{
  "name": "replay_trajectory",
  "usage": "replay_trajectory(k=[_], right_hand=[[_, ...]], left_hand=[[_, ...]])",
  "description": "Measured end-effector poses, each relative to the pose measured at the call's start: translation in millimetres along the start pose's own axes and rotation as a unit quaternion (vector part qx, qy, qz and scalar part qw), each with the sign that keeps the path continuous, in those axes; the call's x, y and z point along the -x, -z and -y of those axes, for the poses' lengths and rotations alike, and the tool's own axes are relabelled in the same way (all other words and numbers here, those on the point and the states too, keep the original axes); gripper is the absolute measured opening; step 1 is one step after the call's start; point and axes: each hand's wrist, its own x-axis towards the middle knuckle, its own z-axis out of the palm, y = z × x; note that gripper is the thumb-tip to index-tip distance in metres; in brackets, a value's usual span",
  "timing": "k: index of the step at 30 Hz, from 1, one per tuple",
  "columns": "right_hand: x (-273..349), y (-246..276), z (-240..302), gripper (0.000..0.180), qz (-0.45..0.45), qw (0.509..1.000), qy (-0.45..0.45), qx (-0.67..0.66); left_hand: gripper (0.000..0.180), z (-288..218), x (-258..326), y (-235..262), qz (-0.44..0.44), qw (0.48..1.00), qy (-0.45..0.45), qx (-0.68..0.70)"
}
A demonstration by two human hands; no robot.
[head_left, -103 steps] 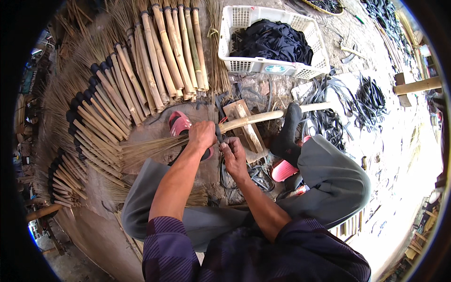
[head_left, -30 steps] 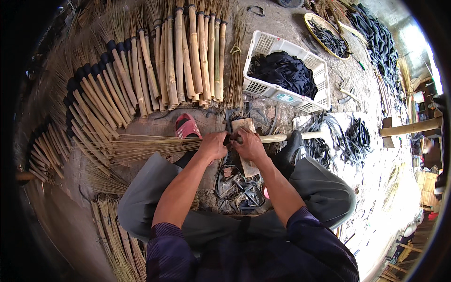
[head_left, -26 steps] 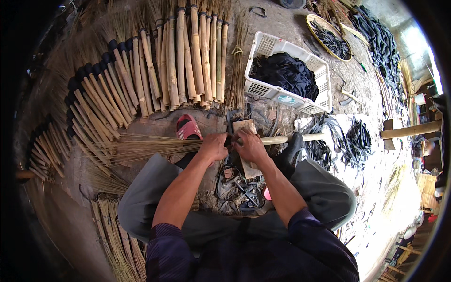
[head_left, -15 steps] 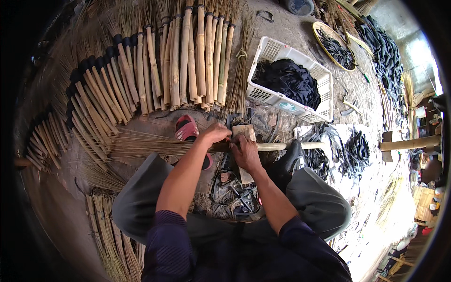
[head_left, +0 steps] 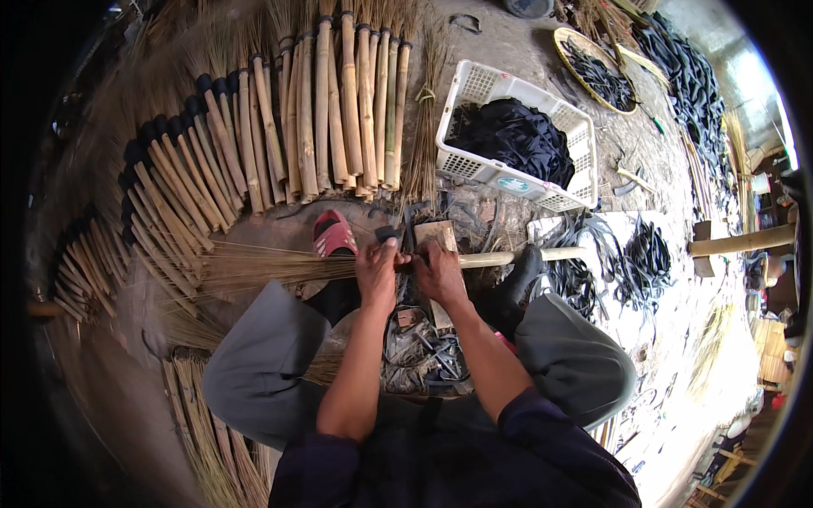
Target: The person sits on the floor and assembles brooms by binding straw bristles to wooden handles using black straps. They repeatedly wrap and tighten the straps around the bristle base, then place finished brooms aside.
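Note:
A broom lies across my lap, its straw head (head_left: 262, 267) fanning to the left and its pale bamboo handle (head_left: 525, 255) running right. My left hand (head_left: 377, 273) is closed around the neck where the straw meets the handle. My right hand (head_left: 438, 271) grips the same spot from the right, fingers touching the left hand. A dark strip or small tool shows between the fingertips; what it is I cannot make out. Black strip scraps (head_left: 419, 356) lie between my knees.
Finished brooms with bamboo handles (head_left: 339, 110) fan along the far side and left. A white plastic basket (head_left: 474, 166) of black strips stands at the far right. A red sandal (head_left: 333, 234), a wooden block (head_left: 435, 232), loose black strips (head_left: 644, 262) and straw bundles (head_left: 199, 415) lie around.
My hands have come together at the broom's neck and stay there, shifting slightly. My head has tilted, so the whole scene has slid a little in the picture.

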Motion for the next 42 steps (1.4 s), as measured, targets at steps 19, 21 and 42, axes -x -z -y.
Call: replay_trajectory(k=[19, 21, 42], right_hand=[[61.3, 43.6, 107.1, 0.042, 0.078, 0.961, -0.043, -0.263], [60.5, 44.8, 112.3, 0.041, 0.087, 0.975, -0.023, -0.201], [54.3, 39.1, 152.3, 0.028, 0.001, 0.988, -0.024, -0.152]], left_hand=[[0.054, -46.3, -13.4, 44.5, 0.29, 0.531, -0.251, -0.756], [0.058, -21.1, -12.0, 47.0, 0.312, 0.496, -0.259, -0.768], [0.062, 3.0, -23.2, 64.9, 0.295, 0.496, -0.267, -0.772]])
